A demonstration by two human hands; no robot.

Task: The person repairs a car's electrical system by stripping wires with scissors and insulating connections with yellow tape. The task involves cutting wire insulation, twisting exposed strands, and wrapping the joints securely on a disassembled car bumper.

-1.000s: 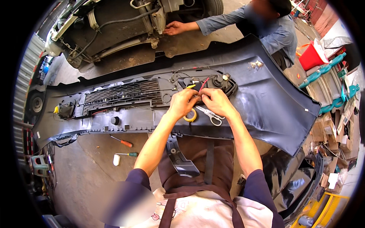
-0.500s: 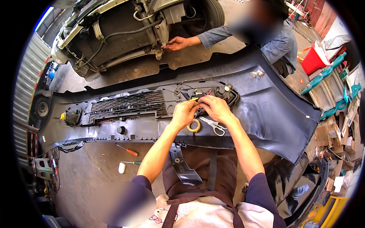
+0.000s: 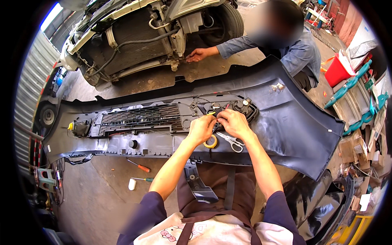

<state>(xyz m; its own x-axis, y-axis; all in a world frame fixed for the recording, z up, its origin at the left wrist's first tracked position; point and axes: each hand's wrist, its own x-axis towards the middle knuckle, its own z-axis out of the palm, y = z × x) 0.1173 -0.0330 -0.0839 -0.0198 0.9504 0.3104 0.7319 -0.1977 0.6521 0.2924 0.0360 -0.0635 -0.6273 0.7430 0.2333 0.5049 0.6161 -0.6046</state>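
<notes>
My left hand [image 3: 201, 127] and my right hand [image 3: 235, 123] meet over the inner side of a large black car bumper [image 3: 281, 118], fingers pinched together. What lies between the fingertips is too small to make out; thin wires run close by, and a yellow tip [image 3: 211, 113] pokes out beside my left fingers. Just beyond my right hand sits a round black lamp housing [image 3: 246, 107]. Below my hands, a roll of yellow tape [image 3: 210, 141] and grey-handled scissors [image 3: 232, 141] rest on the bumper.
A black mesh grille [image 3: 143, 118] is set in the bumper. Screwdrivers [image 3: 143, 168] lie on the floor, and a curved black bracket [image 3: 198, 183] is before my legs. Across the bumper, a co-worker [image 3: 300, 53] reaches toward a car's exposed front [image 3: 139, 41]. A red bucket [image 3: 339, 70] stands right.
My hands stay pinched together at the same spot near the lamp housing, with slight finger shifts. The whole view has moved a little; the co-worker's hand remains by the car's front.
</notes>
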